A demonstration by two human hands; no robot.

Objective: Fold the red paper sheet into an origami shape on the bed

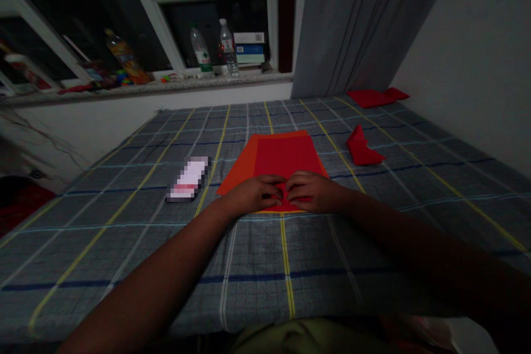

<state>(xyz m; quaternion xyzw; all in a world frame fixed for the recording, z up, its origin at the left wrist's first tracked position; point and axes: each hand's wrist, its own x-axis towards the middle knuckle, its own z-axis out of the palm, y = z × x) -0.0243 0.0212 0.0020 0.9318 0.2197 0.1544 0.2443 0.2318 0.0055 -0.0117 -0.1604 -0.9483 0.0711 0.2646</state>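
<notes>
A sheet of red paper (286,155) lies on top of orange paper (238,168), which shows along its left side and far edge. My left hand (258,193) rests at the near edge of the red sheet, fingers bent inward and tips on the paper. Close beside it, my right hand (312,192) grips the same near edge with curled fingers. Fingertips almost meet in the middle; the thumbs are mostly hidden, and a fold under them cannot be made out clearly. To the right stands a folded red paper piece (362,148).
A phone (188,179) with a blurred screen lies left of the paper on the checked cloth (136,232). More red paper (373,98) sits at the far right corner. Bottles (202,52) and stacked boxes (249,48) stand on the windowsill behind, beside a grey curtain (352,22).
</notes>
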